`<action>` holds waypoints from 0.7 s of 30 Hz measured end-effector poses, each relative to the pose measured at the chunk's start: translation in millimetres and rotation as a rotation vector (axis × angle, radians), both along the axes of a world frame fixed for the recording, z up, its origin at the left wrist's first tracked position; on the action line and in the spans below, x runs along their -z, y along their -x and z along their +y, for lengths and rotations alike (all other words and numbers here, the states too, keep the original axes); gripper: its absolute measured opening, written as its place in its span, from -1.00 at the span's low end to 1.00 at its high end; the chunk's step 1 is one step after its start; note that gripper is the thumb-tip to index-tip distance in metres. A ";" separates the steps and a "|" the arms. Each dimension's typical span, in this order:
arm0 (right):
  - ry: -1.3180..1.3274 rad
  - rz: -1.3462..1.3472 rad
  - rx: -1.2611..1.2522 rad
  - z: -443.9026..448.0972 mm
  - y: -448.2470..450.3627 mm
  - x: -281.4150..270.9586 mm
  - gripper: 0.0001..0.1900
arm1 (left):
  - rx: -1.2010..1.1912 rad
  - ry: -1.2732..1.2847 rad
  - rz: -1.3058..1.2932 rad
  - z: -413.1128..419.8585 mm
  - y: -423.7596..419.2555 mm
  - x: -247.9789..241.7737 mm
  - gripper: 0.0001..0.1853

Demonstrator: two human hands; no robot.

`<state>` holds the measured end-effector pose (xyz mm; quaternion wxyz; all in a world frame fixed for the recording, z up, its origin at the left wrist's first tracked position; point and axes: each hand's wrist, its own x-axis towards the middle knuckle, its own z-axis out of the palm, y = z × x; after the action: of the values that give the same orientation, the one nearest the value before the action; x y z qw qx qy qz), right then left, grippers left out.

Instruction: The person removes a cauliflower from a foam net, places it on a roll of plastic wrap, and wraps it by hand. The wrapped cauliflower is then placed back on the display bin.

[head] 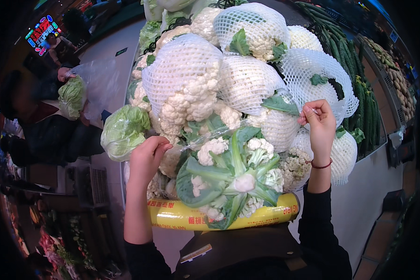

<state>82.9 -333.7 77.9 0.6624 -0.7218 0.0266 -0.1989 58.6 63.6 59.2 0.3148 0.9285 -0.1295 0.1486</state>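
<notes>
A trimmed cauliflower (pixel 244 182) lies stem side up before me, its green leaves spread around the cut stem. Beyond it, a sheet of clear plastic wrap (pixel 210 136) stretches between my hands, its gathered edge shining. My left hand (pixel 148 154) pinches one end of that edge between thumb and fingers, beside a wrapped lettuce (pixel 124 131). At the other end, my right hand (pixel 317 117) grips the film by a leaf and a foam net (pixel 316 84). A yellow roll of plastic wrap (pixel 164 213) lies crosswise between the cauliflower and my apron.
Cauliflowers in white foam nets (pixel 185 77) are heaped ahead. Cucumbers (pixel 350 63) line the right side, with a bin of root vegetables (pixel 395 80) farther off. At left, another person's hand (pixel 65 74) holds a lettuce (pixel 71 96) and a plastic bag.
</notes>
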 end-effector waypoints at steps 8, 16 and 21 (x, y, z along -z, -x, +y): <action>0.005 -0.142 -0.071 3.1 -12.5 7.7 -0.93 | 0.119 -0.081 0.120 3.6 4.6 -16.8 -0.81; -0.035 0.000 -0.074 15.1 -20.4 6.2 -0.83 | 0.033 -0.122 -0.103 -48.1 -10.6 -46.7 -0.90; 0.094 0.013 -0.118 27.4 -12.9 -2.8 -0.59 | 0.682 -0.001 0.027 -128.2 -37.2 -61.2 -0.76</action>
<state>95.8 -306.3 80.7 0.6380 -0.7538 -0.0209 -0.1559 95.8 -64.6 120.4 0.3475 0.8337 -0.4287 0.0225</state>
